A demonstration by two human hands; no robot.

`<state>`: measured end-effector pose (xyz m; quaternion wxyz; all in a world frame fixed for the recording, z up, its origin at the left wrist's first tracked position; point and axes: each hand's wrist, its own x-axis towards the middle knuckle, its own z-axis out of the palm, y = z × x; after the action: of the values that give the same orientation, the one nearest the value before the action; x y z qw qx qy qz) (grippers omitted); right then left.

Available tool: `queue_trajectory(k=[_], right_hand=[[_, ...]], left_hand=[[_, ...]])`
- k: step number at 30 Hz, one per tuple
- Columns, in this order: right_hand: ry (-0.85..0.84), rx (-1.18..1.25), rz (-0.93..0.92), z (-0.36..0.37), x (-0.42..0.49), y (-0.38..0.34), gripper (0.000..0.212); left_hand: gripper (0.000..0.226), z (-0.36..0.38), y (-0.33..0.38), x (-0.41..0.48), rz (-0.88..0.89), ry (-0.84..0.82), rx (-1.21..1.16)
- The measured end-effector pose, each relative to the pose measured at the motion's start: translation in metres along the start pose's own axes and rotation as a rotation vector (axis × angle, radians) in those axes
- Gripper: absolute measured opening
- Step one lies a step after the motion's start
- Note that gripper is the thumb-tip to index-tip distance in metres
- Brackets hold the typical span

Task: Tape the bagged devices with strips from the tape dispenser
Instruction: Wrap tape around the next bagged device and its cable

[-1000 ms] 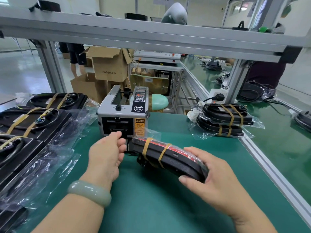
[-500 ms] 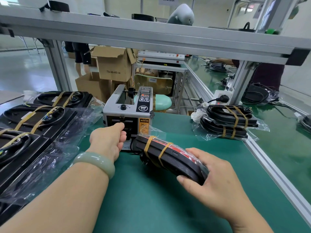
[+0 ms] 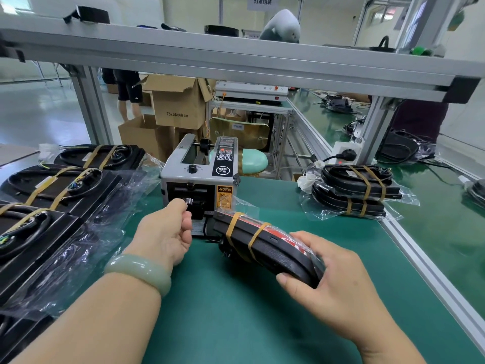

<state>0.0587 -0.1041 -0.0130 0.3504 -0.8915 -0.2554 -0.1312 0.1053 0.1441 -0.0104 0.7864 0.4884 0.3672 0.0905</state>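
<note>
right hand grips bagged device tilted at 5 o'clock of tape dispenser, likely for short strip travel; left hand fingers curled at outlet, can't tell if pinching a strip

Brightness: bright, even, cool white across the mat.
Source: diffuse, from overhead and from windows far behind.
Shadows: faint, soft-edged, under the device.
Glare: white streaks on bags at left; glint on strip; sheen on floor.
Focus: centre sharp; far hall soft.
Distortion: wide-angle; beam bows, posts lean outward towards the edges.
</note>
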Motion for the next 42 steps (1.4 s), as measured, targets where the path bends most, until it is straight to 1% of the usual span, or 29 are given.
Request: queue_trajectory(k=[4,7,10,13,14,16,19,21,22,25,29,31,35,39,42], right_hand=[[0.003,0.003,0.007,0.000,0.001,-0.001,0.037],[0.008,-0.027,0.007,0.002,0.002,-0.004,0.040],[0.030,-0.066,0.020,0.005,0.001,-0.008,0.039],[0.044,-0.111,0.029,0.009,0.001,-0.013,0.040],[0.051,-0.129,0.030,0.011,0.001,-0.014,0.041],[0.073,-0.162,0.032,0.014,0.001,-0.017,0.042],[0.090,-0.181,0.047,0.018,0.000,-0.020,0.043],[0.101,-0.178,0.051,0.019,0.000,-0.021,0.041],[0.105,-0.178,0.049,0.019,0.000,-0.022,0.039],[0.105,-0.182,0.039,0.019,-0.001,-0.023,0.037],[0.098,-0.167,0.038,0.019,-0.001,-0.024,0.037],[0.097,-0.161,0.040,0.019,-0.001,-0.024,0.038],[0.092,-0.146,0.043,0.018,-0.001,-0.024,0.038],[0.088,-0.140,0.048,0.018,-0.002,-0.025,0.037],[0.092,-0.129,0.050,0.018,-0.002,-0.025,0.034]], left_hand=[[0.020,-0.007,-0.001,-0.032,-0.061,-0.213,-0.002],[0.015,-0.008,-0.008,-0.058,-0.043,-0.368,0.042],[0.015,-0.006,-0.014,-0.078,-0.004,-0.445,0.068],[0.014,-0.004,-0.022,-0.089,0.046,-0.455,0.113],[0.017,-0.005,-0.026,-0.092,0.085,-0.454,0.142],[0.024,-0.006,-0.034,-0.096,0.226,-0.446,0.193],[0.021,-0.006,-0.041,-0.104,0.458,-0.440,0.251],[0.021,-0.006,-0.045,-0.103,0.553,-0.380,0.328],[0.021,-0.006,-0.046,-0.100,0.573,-0.356,0.348],[0.023,-0.006,-0.046,-0.093,0.565,-0.308,0.328],[0.026,-0.004,-0.042,-0.092,0.463,-0.373,0.283],[0.027,-0.003,-0.040,-0.093,0.440,-0.395,0.276],[0.029,-0.001,-0.041,-0.092,0.441,-0.389,0.287],[0.025,0.000,-0.044,-0.092,0.455,-0.361,0.317],[0.028,0.002,-0.044,-0.091,0.459,-0.353,0.326]])
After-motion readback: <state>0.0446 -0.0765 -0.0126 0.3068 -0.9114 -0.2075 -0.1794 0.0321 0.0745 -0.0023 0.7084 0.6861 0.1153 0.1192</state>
